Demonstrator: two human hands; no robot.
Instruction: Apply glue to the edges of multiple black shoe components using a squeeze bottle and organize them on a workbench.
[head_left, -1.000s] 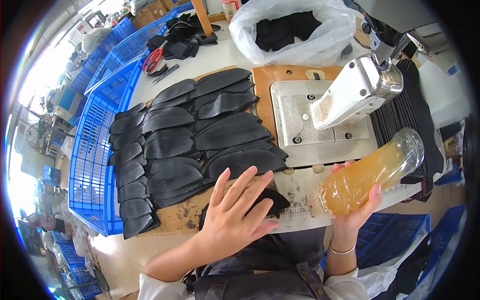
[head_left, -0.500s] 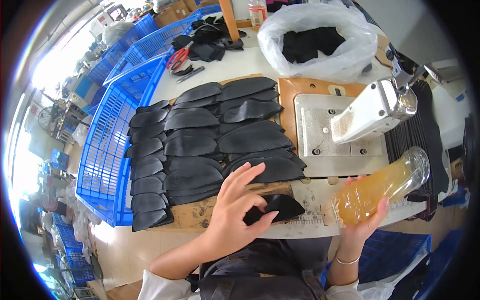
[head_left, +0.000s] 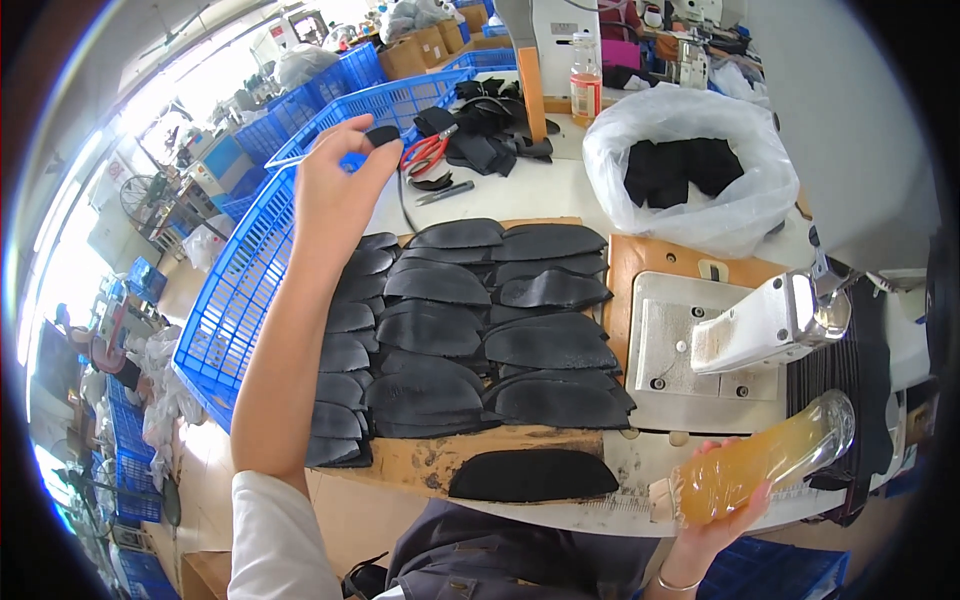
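My left hand [head_left: 345,185] is raised at the far left, above the blue crate's edge. Its thumb and fingers pinch a dark piece [head_left: 382,135], of which only a small curved part shows. Near the table's front edge, my right hand [head_left: 720,530] is wrapped round a clear bottle [head_left: 765,465] of amber liquid, tilted with its pale, bristly end pointing left. A flat black half-oval piece [head_left: 535,474] lies on the wooden board [head_left: 420,462] in front of me. Beyond it are overlapping rows of black half-oval pieces [head_left: 545,340].
A blue plastic crate [head_left: 235,310] stands along the left. Red-handled scissors [head_left: 428,150] lie near black scraps at the back. A plastic bag [head_left: 690,225] holds black pieces. At right, a metal machine arm [head_left: 760,325] extends over a plate, beside stacked dark strips [head_left: 860,360].
My left hand has moved from the front of the board up to the far left. The half-oval piece at the front now lies flat and uncovered. The view has tilted upward.
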